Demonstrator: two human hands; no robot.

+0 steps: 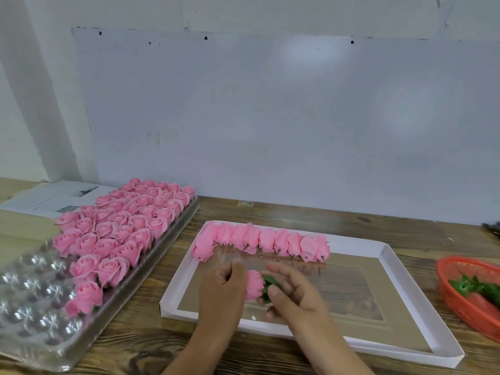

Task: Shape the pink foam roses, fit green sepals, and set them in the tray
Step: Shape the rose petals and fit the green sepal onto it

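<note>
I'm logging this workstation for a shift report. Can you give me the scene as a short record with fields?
setting: wooden table against a pale wall
left hand: holds a pink rose
right hand: holds a green sepal at the rose's base
clear tray: many roses in its far part, near cells bare
white box lid: a row of closed buds along its far edge
red basket: more sepals, at the right edge
stage: sepal fitting under way

Craft workshop, wooden bench (pixel 270 215), trayed foam roses (pixel 121 226)
</note>
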